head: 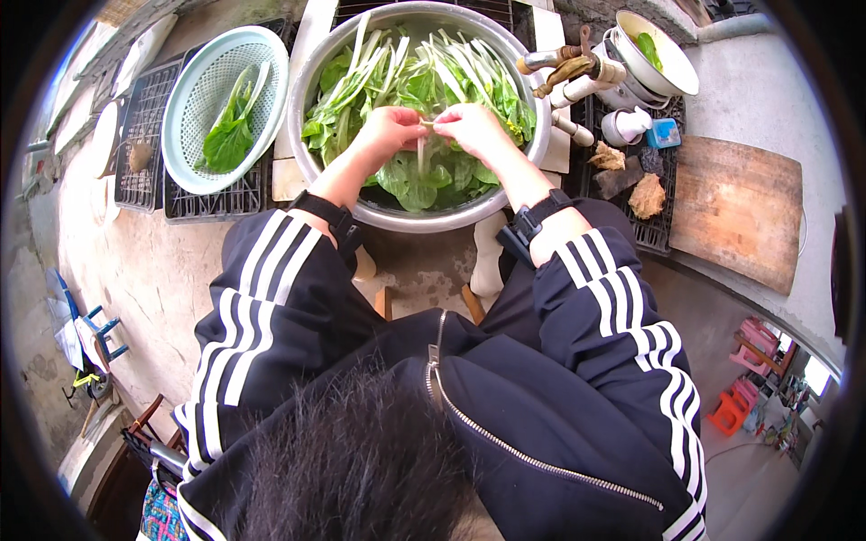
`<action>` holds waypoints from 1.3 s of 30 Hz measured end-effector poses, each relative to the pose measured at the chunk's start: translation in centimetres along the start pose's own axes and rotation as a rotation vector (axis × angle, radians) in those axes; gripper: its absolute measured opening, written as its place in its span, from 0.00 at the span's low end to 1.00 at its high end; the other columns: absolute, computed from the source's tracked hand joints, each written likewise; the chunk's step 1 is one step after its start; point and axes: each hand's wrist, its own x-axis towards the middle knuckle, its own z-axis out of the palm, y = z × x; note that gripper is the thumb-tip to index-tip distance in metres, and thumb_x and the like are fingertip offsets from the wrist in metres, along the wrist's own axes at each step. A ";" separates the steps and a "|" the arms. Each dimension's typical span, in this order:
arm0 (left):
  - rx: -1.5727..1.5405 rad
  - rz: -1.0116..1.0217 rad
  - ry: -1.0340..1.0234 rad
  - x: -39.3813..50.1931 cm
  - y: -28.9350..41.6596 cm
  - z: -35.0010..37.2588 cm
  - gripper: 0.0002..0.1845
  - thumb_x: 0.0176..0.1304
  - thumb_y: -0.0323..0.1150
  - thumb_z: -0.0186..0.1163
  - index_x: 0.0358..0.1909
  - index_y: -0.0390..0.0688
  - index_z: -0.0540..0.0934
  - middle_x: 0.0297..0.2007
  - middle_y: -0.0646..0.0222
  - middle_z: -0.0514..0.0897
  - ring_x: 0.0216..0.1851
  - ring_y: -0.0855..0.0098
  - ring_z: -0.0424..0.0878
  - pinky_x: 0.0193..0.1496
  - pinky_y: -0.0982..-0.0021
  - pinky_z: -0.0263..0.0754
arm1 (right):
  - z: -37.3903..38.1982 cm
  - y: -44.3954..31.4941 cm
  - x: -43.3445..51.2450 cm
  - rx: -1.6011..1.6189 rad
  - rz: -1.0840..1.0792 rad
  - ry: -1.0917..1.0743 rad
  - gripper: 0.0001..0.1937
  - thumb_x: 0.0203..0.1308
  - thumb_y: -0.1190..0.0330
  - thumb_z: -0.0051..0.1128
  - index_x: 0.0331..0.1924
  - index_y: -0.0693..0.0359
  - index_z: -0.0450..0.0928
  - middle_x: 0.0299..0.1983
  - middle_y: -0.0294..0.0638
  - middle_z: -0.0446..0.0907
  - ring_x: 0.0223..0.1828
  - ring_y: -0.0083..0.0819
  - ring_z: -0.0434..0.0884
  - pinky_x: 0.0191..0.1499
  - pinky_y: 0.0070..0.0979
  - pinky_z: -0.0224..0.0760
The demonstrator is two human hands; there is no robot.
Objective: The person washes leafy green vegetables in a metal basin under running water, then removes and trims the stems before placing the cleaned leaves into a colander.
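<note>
Over a large metal basin of leafy greens, both of my hands meet near the middle. My left hand pinches the pale stem end of one green leaf vegetable, and my right hand grips the same stem from the other side. Its broad leaves hang down toward me, among other leaves. Behind my fingers, many greens lie with white stalks pointing to the far rim. Water seems to be in the basin, though the leaves mostly cover it. A few small yellow flowers show by the right wall.
Left of the basin, a pale blue colander holds a few leaves on black crates. A brass tap juts over the right rim. Farther right are a white bowl, scrubbing sponges and a wooden board.
</note>
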 end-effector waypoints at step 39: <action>0.964 0.391 1.317 -6.9 7.1 -21.8 0.23 0.66 0.32 0.53 0.63 0.40 0.73 0.45 0.46 0.83 0.50 0.49 0.80 0.57 0.58 0.72 | -0.7 -2.6 -0.4 -0.491 -0.448 0.559 0.10 0.62 0.67 0.58 0.46 0.60 0.80 0.44 0.49 0.81 0.48 0.45 0.80 0.54 0.37 0.72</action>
